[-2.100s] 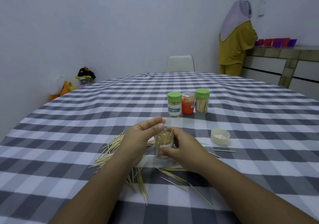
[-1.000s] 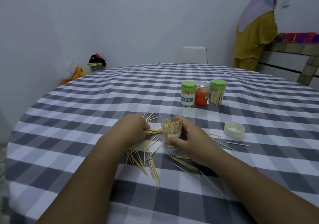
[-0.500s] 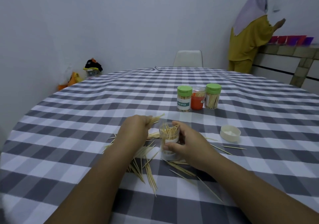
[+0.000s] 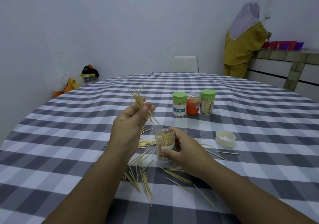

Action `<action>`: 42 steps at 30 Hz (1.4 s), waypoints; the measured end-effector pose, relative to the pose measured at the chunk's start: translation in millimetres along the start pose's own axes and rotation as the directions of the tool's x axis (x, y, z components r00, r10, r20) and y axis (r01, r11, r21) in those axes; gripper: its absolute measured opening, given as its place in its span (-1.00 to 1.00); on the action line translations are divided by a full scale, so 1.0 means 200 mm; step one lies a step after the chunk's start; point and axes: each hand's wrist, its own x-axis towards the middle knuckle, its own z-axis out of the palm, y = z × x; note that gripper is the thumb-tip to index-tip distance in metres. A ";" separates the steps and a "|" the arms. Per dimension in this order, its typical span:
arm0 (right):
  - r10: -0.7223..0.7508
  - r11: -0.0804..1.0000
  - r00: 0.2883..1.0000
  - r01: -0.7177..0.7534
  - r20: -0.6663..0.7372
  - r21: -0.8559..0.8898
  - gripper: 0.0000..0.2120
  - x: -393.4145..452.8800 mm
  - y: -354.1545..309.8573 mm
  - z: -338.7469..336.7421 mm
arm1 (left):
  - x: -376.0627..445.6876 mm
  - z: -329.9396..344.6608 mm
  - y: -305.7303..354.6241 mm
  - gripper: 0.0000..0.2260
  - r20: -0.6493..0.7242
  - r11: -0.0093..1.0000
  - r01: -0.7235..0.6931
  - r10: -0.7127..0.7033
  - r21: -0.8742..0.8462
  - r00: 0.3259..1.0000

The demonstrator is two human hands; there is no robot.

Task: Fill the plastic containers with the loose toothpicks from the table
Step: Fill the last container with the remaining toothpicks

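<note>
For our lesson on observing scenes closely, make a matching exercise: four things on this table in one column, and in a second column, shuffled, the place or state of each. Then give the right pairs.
Things
1. Bundle of toothpicks
2. Open jar
3. White lid
4. Orange jar

States
A. Lies alone on the cloth, right of the hands
B. Stands between two green-capped jars
C. Raised above the table, pinched in the left hand
D. Part full, held upright by the right hand

Pairs: 1-C, 2-D, 3-A, 4-B
</note>
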 end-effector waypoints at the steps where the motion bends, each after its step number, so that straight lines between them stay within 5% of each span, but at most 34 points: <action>1: -0.001 1.000 1.000 0.001 -0.002 0.008 -0.25 0.00 0.00 0.00 | 0.00 0.01 -0.01 -0.81 0.020 1.000 0.022 -0.022 0.002 1.000; 12: -0.018 0.999 0.999 0.019 -0.035 0.041 -0.45 0.00 0.02 -0.03 | -0.06 0.03 -0.14 -0.85 0.159 0.933 0.182 -0.239 0.311 0.958; 31: -0.017 1.000 0.999 0.016 -0.035 -0.003 -0.48 0.00 0.03 -0.05 | -0.10 0.05 -0.07 -0.80 0.219 0.867 0.040 -0.170 0.497 0.961; 36: -0.002 0.996 0.998 -0.003 -0.055 -0.092 -0.52 0.02 0.02 -0.05 | -0.13 0.07 -0.11 -0.65 0.322 0.575 -0.221 -0.080 0.788 0.943; 42: -0.026 1.000 0.996 0.026 -0.080 0.002 -0.56 0.01 0.03 -0.03 | -0.10 0.05 -0.17 -0.87 0.290 0.515 -0.280 0.064 0.810 0.955</action>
